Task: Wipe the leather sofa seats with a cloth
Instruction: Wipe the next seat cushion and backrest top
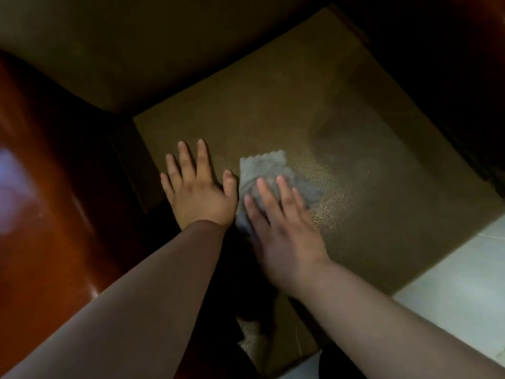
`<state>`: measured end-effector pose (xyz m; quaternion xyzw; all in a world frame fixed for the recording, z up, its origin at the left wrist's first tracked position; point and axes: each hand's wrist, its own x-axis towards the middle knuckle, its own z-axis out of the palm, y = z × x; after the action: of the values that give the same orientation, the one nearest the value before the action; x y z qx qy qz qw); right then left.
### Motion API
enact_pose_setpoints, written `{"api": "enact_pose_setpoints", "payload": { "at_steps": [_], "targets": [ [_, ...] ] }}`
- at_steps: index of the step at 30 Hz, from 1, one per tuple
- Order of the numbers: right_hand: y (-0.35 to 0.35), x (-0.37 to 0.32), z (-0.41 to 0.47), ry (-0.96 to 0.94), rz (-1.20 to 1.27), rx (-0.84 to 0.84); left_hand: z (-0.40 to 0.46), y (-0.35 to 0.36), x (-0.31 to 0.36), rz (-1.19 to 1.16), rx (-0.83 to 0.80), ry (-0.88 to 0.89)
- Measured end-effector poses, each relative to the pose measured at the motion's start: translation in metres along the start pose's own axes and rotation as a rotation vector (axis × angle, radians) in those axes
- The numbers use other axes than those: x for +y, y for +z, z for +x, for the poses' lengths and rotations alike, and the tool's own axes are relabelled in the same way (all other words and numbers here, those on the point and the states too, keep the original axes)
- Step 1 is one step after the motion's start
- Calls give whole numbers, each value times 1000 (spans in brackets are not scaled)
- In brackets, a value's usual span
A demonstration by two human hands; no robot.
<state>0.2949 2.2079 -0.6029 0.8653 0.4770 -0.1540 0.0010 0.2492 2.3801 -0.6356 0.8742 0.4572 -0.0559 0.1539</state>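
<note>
A brown leather sofa seat [341,127] fills the middle of the head view. A grey cloth [262,168] with a scalloped edge lies on its left part. My right hand [284,228] lies flat on the cloth, fingers spread, pressing it to the leather. My left hand [196,187] rests flat on the seat just left of the cloth, fingers apart, holding nothing. The cloth's near part is hidden under my right hand.
A glossy reddish wooden armrest [49,203] runs along the left. The sofa backrest [131,50] rises behind the seat. Pale floor tiles [459,285] show at the lower right beyond the seat's front edge. The far right is dark.
</note>
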Motion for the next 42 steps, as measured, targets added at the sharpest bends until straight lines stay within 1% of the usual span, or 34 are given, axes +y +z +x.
{"api": "enact_pose_setpoints", "payload": {
  "at_steps": [2,3,4,6,7,9,10,11,12,14,15,16,17,19,20,22,24,25,26,28,29,31,32,33,34,35,37,38,39,40,42],
  "targets": [
    [-1,12,-6,-120,16,4,0,1,-1,-9,9,6],
    [-3,29,-3,-152,1,15,-1,2,-1,-11,13,9],
    [-8,49,3,-146,-25,10,-2,2,0,-4,22,10],
    [-24,87,20,-35,-47,46,-4,1,0,10,34,21],
    [-31,99,29,57,-34,40,-5,1,0,19,28,26],
    [-37,97,44,250,0,2,-4,1,0,30,16,37],
    [-34,82,45,279,-23,37,-4,1,1,31,13,39],
    [-26,63,41,234,-48,104,-3,2,1,29,13,38],
    [-18,42,33,123,-55,126,-1,2,1,26,10,33],
    [-3,11,13,-169,-40,56,2,3,-1,32,-13,20],
    [-1,11,10,-261,-17,36,3,3,-1,36,-19,17],
    [-5,22,16,-299,17,41,2,5,-1,29,-10,18],
    [-8,37,26,-280,18,60,1,5,-1,15,12,23],
    [-18,75,53,-144,-48,110,-1,6,-1,-1,51,32],
    [-28,96,69,-46,-63,100,-2,6,-1,-2,57,31],
    [-46,127,92,151,-35,17,-3,6,-1,-4,57,37],
    [-51,128,101,266,-19,8,-3,5,0,-8,59,38],
    [-50,117,97,276,-28,9,-3,5,0,-5,61,34],
    [-45,104,87,243,-38,29,-3,5,-1,-2,65,31],
    [-33,72,53,79,-29,68,-2,5,0,0,73,32],
    [-29,64,37,4,-24,34,-2,6,0,-5,75,32],
    [-29,73,29,-100,-21,-34,-3,6,-1,-17,89,33],
    [-30,86,37,-123,-30,-28,-3,6,-1,-23,95,39],
    [-32,101,51,-113,-64,6,-3,7,0,-30,96,42],
    [-35,119,68,-51,-90,43,-3,7,-1,-34,94,40],
    [-44,139,87,65,-85,41,-3,7,-1,-34,94,38],
    [-62,174,115,351,44,-30,-3,7,0,-28,97,37],
    [-67,182,120,461,88,-50,-2,7,0,-28,95,37],
    [-67,181,119,509,91,-38,-2,7,0,-32,93,37],
    [-61,174,113,499,60,-11,-2,7,1,-36,91,37],
    [-45,145,82,370,9,59,-3,7,1,-38,93,36]
  ]
}}
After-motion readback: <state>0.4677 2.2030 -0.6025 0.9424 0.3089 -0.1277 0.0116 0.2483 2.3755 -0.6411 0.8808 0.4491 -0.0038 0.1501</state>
